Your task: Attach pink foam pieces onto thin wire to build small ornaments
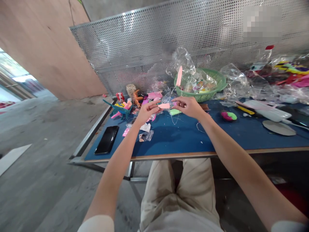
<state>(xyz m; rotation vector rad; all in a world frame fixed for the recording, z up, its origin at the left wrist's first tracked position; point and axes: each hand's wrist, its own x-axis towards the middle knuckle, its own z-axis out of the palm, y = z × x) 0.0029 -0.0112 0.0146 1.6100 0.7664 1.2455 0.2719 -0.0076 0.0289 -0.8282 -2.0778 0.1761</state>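
Here, I see the fingers of the left hand (146, 111) and the right hand (190, 106) pinching the two ends of a small pink piece (164, 105), held just above the blue counter (183, 138). A green piece (174, 111) lies right beneath it. Behind sits a green basket (218, 81) of wrapped bits. A black phone (106, 139) lies well to the left, near the counter's edge.

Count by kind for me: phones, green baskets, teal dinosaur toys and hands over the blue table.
phone: 1
green basket: 1
teal dinosaur toy: 1
hands: 2, left hand, right hand, both pinching a pink piece
total: 5
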